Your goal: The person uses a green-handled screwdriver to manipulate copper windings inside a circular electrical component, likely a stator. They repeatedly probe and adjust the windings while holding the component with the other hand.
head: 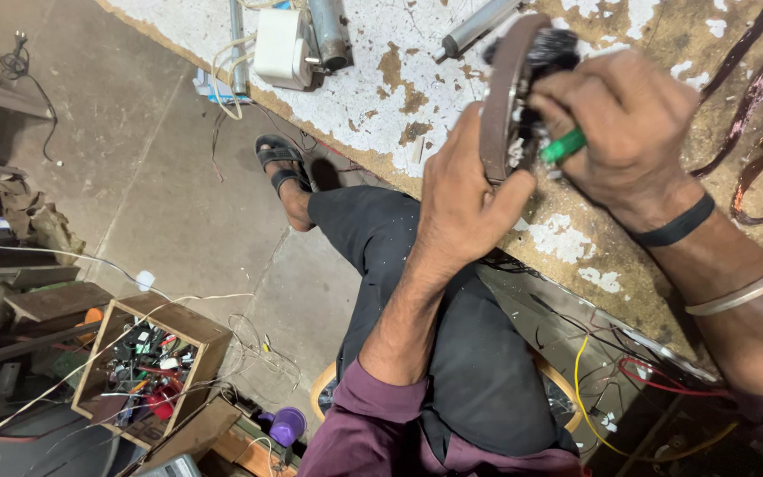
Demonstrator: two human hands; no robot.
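A: Left hand (461,190)?
B: Clamped on brown round motor part (503,97), upper right of frame, thumb up along its near face. Held on edge above bench (381,84).

A: Right hand (633,124)?
B: Closed round green-handled tool (563,147), prob. a screwdriver; tip buried in the part's dark windings, can't see it.

A: Which way does it lie?
B: Part's long edge runs top to bottom w/ slight tilt. Tool comes in from the right, across it, roughly level. Both hands touching the part, left nearer its rim, right at its face.

A: Packages, labels?
B: None legible. White boxy unit (281,49) w/ cords at top centre, next to grey metal cylinder (329,31). Second grey tube (474,28) just left of the part. Open wooden box (147,371) of mixed bits, lower left on floor. Purple cup (288,426) near it.
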